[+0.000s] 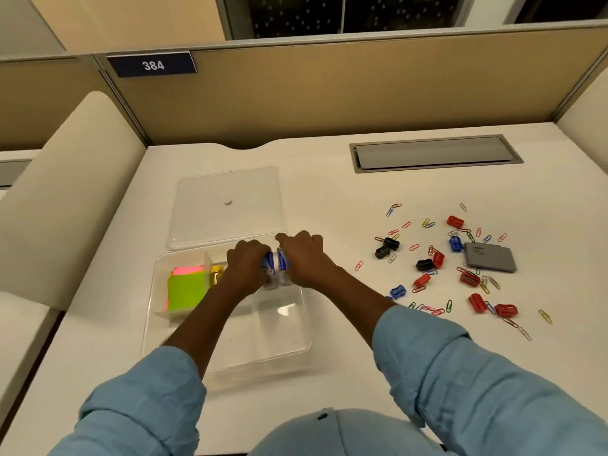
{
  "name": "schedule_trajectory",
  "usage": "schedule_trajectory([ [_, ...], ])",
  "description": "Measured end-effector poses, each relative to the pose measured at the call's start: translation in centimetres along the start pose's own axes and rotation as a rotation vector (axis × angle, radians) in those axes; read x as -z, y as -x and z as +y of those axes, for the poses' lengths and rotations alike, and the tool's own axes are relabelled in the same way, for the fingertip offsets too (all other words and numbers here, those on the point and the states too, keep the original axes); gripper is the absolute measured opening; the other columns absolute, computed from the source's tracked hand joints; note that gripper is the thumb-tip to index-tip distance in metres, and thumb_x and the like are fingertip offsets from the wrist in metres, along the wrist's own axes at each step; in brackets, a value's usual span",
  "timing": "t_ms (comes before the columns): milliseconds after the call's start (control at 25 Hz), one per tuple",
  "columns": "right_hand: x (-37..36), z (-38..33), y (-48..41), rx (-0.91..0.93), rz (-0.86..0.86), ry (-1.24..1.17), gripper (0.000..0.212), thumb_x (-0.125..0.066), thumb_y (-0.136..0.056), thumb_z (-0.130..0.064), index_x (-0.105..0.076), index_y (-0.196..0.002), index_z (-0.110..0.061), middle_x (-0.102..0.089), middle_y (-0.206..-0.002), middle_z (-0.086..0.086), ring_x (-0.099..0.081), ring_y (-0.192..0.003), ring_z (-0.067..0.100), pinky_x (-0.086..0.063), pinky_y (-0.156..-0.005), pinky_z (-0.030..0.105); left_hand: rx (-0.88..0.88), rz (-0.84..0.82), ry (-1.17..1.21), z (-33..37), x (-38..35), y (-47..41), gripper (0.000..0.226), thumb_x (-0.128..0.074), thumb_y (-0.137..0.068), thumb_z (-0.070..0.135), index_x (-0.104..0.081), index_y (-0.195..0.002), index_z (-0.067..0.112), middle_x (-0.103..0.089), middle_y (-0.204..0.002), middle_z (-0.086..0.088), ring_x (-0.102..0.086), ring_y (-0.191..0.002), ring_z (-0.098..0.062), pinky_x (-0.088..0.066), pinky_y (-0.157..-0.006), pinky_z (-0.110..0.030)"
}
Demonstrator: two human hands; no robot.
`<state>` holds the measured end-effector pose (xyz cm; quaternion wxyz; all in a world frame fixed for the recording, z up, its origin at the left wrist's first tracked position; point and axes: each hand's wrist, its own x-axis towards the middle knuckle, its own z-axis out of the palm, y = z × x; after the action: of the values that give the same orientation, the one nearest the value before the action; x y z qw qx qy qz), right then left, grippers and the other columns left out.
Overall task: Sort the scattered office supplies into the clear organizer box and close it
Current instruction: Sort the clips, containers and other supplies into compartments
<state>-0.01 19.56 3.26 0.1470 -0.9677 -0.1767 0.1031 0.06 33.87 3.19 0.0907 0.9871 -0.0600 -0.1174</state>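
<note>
The left hand (245, 268) and right hand (304, 258) are in the box (279, 334), fingers (255, 249) curled round what look like two blue-and-white packs (274, 265) pressed together between them. Notes (185, 287) lie in the compartment left of the fingers; clips (414, 247) are scattered on the surface (329, 199) well to their right.

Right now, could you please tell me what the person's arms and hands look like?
The left hand and right hand are bare, without gloves. The left sleeve and right sleeve are light blue creased cloth, pushed up the forearms. The shirt matches, with a dark button.
</note>
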Motion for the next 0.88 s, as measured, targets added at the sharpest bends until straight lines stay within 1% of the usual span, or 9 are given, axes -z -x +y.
schedule_trajectory([
  [80,-0.5,0.0,-0.4,0.009,-0.028,0.072,0.061,-0.067,-0.077,-0.013,-0.038,-0.131,-0.011,-0.057,-0.117,0.011,-0.043,-0.118,0.031,-0.028,-0.099,0.043,-0.023,-0.01,-0.063,-0.2,-0.8,-0.5,0.043,-0.074,-0.071,0.026,-0.061,-0.112,0.02,-0.061,-0.115,-0.003,-0.051,-0.11,-0.027,-0.039,-0.088,-0.037],
  [200,-0.8,-0.2,-1.1,-0.001,-0.074,0.124,0.062,-0.065,-0.078,-0.013,-0.035,-0.133,-0.009,-0.055,-0.123,0.012,-0.034,-0.13,0.03,-0.018,-0.108,0.048,-0.03,-0.037,-0.131,-1.0,-1.9,-1.5,0.044,-0.076,-0.068,0.037,-0.063,-0.108,0.022,-0.064,-0.108,-0.003,-0.052,-0.105,-0.026,-0.041,-0.084,-0.035],
  [320,-1.0,-0.8,-1.4,-0.003,-0.099,0.231,0.072,-0.065,-0.081,-0.016,-0.027,-0.141,-0.007,-0.052,-0.133,0.01,-0.021,-0.142,0.029,-0.005,-0.114,0.055,-0.055,-0.058,-0.138,-1.4,-2.7,-2.1,0.046,-0.076,-0.068,0.043,-0.064,-0.106,0.02,-0.065,-0.106,-0.004,-0.053,-0.103,-0.027,-0.043,-0.082,-0.034],
  [400,-1.2,-1.1,-1.5,0.001,-0.093,0.275,0.073,-0.064,-0.084,-0.018,-0.024,-0.143,-0.005,-0.055,-0.131,0.009,-0.011,-0.147,0.026,0.003,-0.114,0.06,-0.069,-0.056,-0.149,-1.6,-3.1,-2.1,0.045,-0.074,-0.07,0.044,-0.064,-0.107,0.02,-0.064,-0.106,-0.004,-0.052,-0.104,-0.026,-0.043,-0.084,-0.035],
  [440,-1.4,-1.1,-1.6,0.007,-0.095,0.284,0.072,-0.063,-0.084,-0.017,-0.024,-0.143,-0.003,-0.058,-0.128,0.009,-0.008,-0.148,0.025,0.004,-0.113,0.061,-0.072,-0.053,-0.143,-1.6,-3.3,-2.1,0.045,-0.074,-0.071,0.043,-0.063,-0.108,0.019,-0.063,-0.107,-0.005,-0.052,-0.104,-0.026,-0.043,-0.085,-0.035],
  [520,-1.6,-1.0,-1.8,0.028,-0.104,0.287,0.071,-0.062,-0.085,-0.014,-0.023,-0.143,-0.002,-0.058,-0.128,0.01,-0.006,-0.148,0.025,0.002,-0.114,0.06,-0.065,-0.048,-0.111,-1.7,-3.5,-2.0,0.046,-0.075,-0.071,0.04,-0.063,-0.109,0.017,-0.062,-0.108,-0.006,-0.052,-0.104,-0.026,-0.043,-0.085,-0.035],
  [640,-1.7,-0.7,-1.8,0.065,-0.106,0.317,0.07,-0.061,-0.087,-0.017,-0.024,-0.144,-0.004,-0.053,-0.136,0.011,-0.007,-0.148,0.027,-0.009,-0.114,0.052,-0.069,-0.033,-0.053,-1.7,-3.8,-2.1,0.047,-0.076,-0.07,0.037,-0.062,-0.11,0.014,-0.061,-0.11,-0.007,-0.053,-0.103,-0.025,-0.043,-0.084,-0.035],
  [760,-1.9,-0.5,-1.7,0.081,-0.08,0.33,0.064,-0.062,-0.086,-0.019,-0.031,-0.139,-0.003,-0.058,-0.129,0.012,-0.011,-0.146,0.029,-0.019,-0.109,0.046,-0.072,-0.022,-0.003,-1.7,-3.9,-1.9,0.05,-0.077,-0.07,0.034,-0.061,-0.112,0.013,-0.062,-0.111,-0.008,-0.052,-0.103,-0.025,-0.042,-0.085,-0.035],
  [880,-2.0,-0.3,-1.3,0.077,-0.086,0.342,0.06,-0.06,-0.086,-0.017,-0.034,-0.138,-0.001,-0.059,-0.128,0.012,-0.01,-0.146,0.031,-0.02,-0.108,0.045,-0.102,-0.024,0.023,-1.9,-3.8,-1.8,0.049,-0.078,-0.069,0.031,-0.062,-0.111,0.014,-0.063,-0.11,-0.008,-0.053,-0.1,-0.025,-0.042,-0.082,-0.033],
])
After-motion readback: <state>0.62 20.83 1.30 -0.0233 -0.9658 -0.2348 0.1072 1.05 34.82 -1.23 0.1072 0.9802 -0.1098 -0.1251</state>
